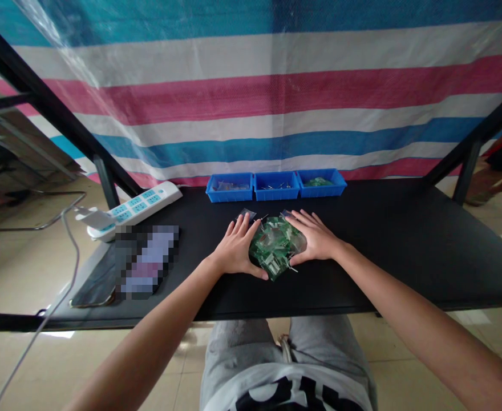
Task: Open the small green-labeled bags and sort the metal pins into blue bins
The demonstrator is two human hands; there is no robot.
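A heap of green circuit boards (272,242) lies on the black table, mixed with small clear plastic bags and thin metal pieces. My left hand (237,248) rests against the heap's left side, fingers spread and thumb along its near edge. On the opposite side my right hand (315,237) touches the heap, also with spread fingers. Both hands are open and cup the pile between them. A small clear bag (246,214) sticks out by the left fingertips. Close to the right thumb a thin metal piece (292,268) pokes out of the pile.
At the table's back stand a left blue bin (229,196) with clear bags, a middle blue bin (276,194) with metal pieces and a right blue bin (323,189) with green boards. A power strip (137,208), a dark phone (94,279) and a pixelated item (150,262) lie left.
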